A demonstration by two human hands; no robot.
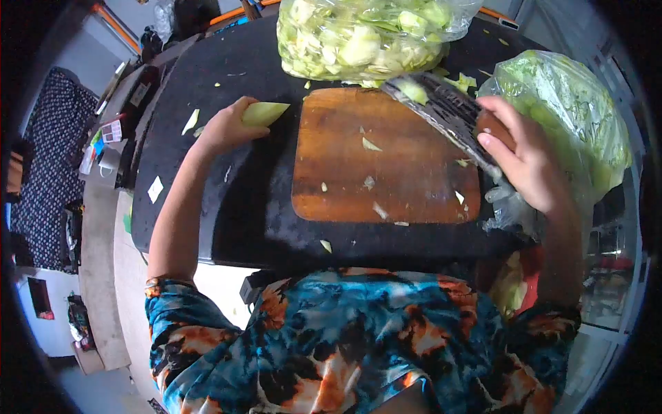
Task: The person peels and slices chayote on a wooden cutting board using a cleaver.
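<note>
My left hand is closed round a pale green, pointed vegetable piece, left of the wooden cutting board. In my right hand is a cleaver, gripped by its brown wooden handle. Its wide dark blade slants over the board's upper right corner, with a light green slice against it. Small pale scraps are scattered on the board.
Behind the board stands a clear plastic bag full of cut pale green pieces. Another bag with green contents is at the right, beside my right hand. Crumpled plastic lies at the board's right edge. More scraps dot the black table.
</note>
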